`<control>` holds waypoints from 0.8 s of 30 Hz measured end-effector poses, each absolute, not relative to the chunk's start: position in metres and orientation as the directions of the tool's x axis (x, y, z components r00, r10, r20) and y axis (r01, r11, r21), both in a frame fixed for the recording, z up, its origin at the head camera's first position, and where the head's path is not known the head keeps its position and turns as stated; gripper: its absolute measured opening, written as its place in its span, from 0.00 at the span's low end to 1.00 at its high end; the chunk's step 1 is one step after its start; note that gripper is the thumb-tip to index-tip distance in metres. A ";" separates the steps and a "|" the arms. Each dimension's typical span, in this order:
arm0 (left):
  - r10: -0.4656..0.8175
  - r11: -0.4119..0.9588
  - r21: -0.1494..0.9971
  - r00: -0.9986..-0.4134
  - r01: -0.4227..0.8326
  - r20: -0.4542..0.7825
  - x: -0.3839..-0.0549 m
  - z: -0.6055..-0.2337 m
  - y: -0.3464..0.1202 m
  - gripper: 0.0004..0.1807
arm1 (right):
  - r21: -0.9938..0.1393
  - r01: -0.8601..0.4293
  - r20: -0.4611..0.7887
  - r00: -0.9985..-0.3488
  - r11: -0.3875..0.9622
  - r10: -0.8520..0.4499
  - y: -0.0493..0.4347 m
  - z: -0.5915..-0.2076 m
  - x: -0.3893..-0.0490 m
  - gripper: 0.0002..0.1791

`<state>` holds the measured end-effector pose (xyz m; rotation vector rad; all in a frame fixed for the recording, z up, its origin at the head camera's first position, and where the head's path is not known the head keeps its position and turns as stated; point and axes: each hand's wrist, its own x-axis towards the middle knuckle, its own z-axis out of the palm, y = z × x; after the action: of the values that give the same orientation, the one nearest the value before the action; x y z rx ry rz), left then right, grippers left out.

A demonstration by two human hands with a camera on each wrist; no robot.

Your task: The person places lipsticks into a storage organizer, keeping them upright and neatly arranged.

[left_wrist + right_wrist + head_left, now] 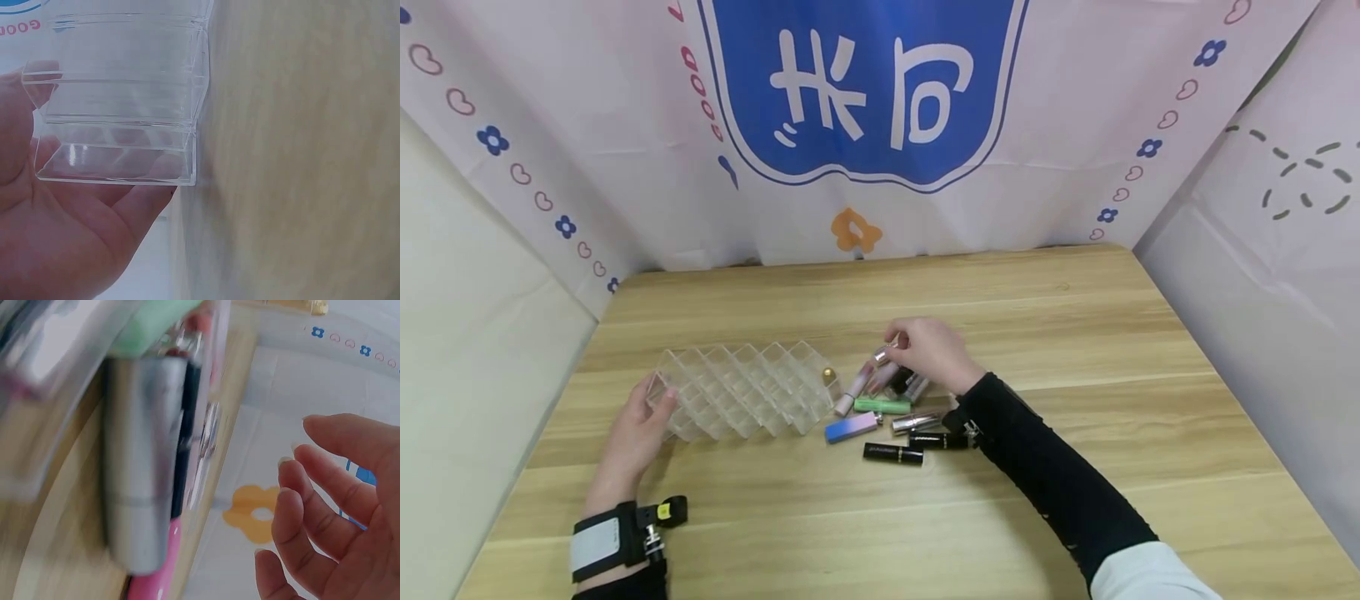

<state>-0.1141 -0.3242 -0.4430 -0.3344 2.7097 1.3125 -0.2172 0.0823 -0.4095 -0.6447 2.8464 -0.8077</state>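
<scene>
In the head view a clear acrylic lipstick organizer (741, 392) with diamond-shaped compartments lies at the left of the table. My left hand (638, 421) grips its left end, thumb on the near side; the left wrist view shows the palm and fingers around the clear end (119, 150). A gold-topped tube (828, 377) is at the organizer's right end. My right hand (928, 350) is over the lipstick pile, near a silver-capped tube (882, 357). In the right wrist view its fingers (306, 519) are loosely bent, apart from the thumb, with nothing between them.
Below the right hand lie a pale pink tube (853, 390), a green tube (882, 406), a blue-purple tube (852, 427), a silver tube (916, 422) and black tubes (892, 453). A printed cloth (647, 167) hangs behind the wooden table (1075, 333).
</scene>
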 end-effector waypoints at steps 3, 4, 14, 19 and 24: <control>-0.149 0.596 0.764 -0.969 -0.246 -0.196 -0.114 -0.443 -0.324 0.41 | -0.526 -0.355 -0.001 -0.909 0.773 -0.418 0.091 -0.410 -0.220 0.10; -0.148 0.594 0.766 -0.969 -0.246 -0.196 -0.114 -0.443 -0.324 0.41 | -0.525 -0.349 -0.003 -0.911 0.776 -0.412 0.094 -0.410 -0.221 0.11; -0.150 0.593 0.766 -0.969 -0.248 -0.197 -0.113 -0.443 -0.325 0.42 | -0.547 -0.290 -0.038 -0.929 0.785 -0.369 0.116 -0.418 -0.229 0.12; -0.149 0.597 0.760 -0.967 -0.256 -0.209 -0.113 -0.442 -0.325 0.42 | -0.542 -0.283 -0.040 -0.932 0.791 -0.361 0.122 -0.422 -0.232 0.12; -0.147 0.602 0.754 -0.964 -0.264 -0.220 -0.113 -0.443 -0.326 0.42 | -0.508 -0.274 -0.049 -0.937 0.817 -0.345 0.126 -0.427 -0.236 0.14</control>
<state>-0.1125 -0.3258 -0.4426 -0.3472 2.6889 1.2986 -0.2356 0.1263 -0.4268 -0.4900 2.8606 -0.7682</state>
